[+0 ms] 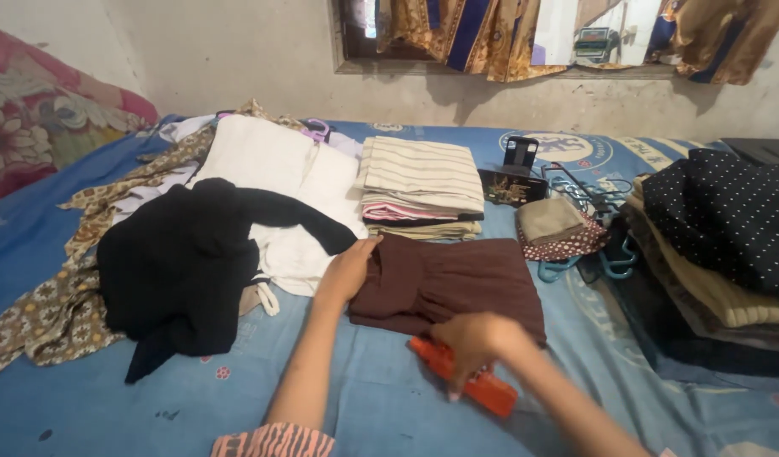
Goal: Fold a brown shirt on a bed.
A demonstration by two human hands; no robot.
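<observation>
folding looks partly done: striped folded stack [422, 188] is finished, black garment [182, 267] and white clothes [275, 169] lie loose. folded brown garment [453, 283] is pressed by left hand [349, 272], fingers flat; right hand [477, 343], blurred, seemingly grips orange plastic object [478, 382].

I see my left hand [349, 269] on the folded garment [453, 283], my right hand [472, 340] on a flat object [483, 385] before it, folded stack [422, 186] behind, loose heap [182, 254] left, clothes pile [720, 254] right, hangers [593, 203] between, all on the bed [389, 398].
</observation>
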